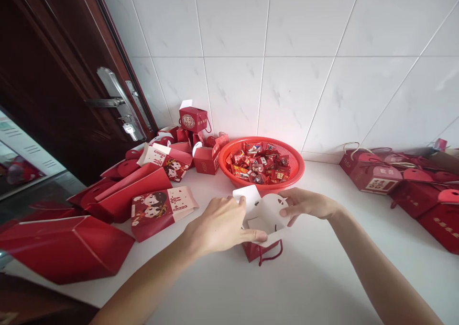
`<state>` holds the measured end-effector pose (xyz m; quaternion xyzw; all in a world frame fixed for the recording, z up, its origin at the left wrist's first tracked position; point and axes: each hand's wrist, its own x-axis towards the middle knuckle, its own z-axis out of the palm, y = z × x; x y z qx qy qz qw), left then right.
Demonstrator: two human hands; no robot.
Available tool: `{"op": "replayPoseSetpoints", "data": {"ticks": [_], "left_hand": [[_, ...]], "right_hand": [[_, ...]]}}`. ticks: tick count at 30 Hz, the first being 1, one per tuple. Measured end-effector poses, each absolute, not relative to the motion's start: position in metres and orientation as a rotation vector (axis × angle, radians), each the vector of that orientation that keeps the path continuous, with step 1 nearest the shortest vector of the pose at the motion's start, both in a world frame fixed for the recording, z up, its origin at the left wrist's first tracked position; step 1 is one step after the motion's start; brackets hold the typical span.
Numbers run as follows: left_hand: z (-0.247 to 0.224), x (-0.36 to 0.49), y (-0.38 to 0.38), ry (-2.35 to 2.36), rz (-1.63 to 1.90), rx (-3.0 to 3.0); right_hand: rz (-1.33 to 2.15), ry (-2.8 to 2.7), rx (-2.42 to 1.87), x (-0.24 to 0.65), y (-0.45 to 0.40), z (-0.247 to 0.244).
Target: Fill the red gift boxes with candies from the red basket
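A small red box (pixel 252 252) with a white inside stands on the white counter, its top flaps raised and a dark red cord handle hanging at its front. My left hand (pixel 224 223) grips its left and front edges, the thumb along the front rim. On the right side, my right hand (pixel 299 205) pinches a rounded white flap between thumb and fingers. Inside the box only bare white card shows. Just behind it sits a red plastic basket (pixel 301 168) of red-wrapped candies (pixel 258 164).
Several red boxes and printed cartons (pixel 152 211) crowd the left side of the counter (pixel 315 277). More red boxes with cord handles (pixel 380 176) line the right. A tiled wall (pixel 297 95) rises behind, and a dark door (pixel 53 52) with keys stands at the left.
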<state>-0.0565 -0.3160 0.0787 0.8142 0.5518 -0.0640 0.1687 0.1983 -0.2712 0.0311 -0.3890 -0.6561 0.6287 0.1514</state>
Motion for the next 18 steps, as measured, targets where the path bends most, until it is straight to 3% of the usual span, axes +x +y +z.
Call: {"op": "replayPoseSetpoints", "data": {"ticks": [9,18], "left_hand": [[0.074,-0.061,-0.325,1.561,-0.120,2.329],[0.080,-0.052,-0.314,1.611,-0.074,2.325]], "right_hand": [[1.969,-1.818,-1.068,0.189,-0.264,0.014],[1.891,-1.569,-1.138,0.186,-0.258,0.002]]}}
